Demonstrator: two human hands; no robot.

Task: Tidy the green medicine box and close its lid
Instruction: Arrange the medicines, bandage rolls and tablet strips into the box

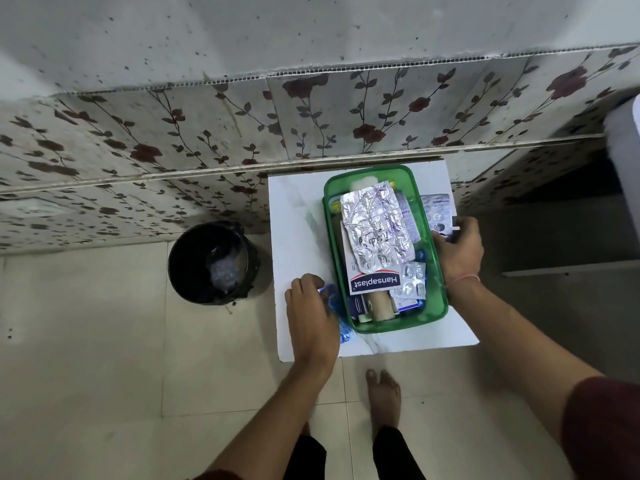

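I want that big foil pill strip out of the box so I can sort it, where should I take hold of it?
Pinch the foil strip at its near right corner, coming from above and the right. It lies flat and loose on top of the pile in the green box, tilted slightly, and that corner overhangs the Hansaplast pack, so fingers can probably slip under it there.

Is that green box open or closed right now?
Open. The green box has no lid on it; the foil blister strip and Hansaplast pack inside lie plainly exposed.
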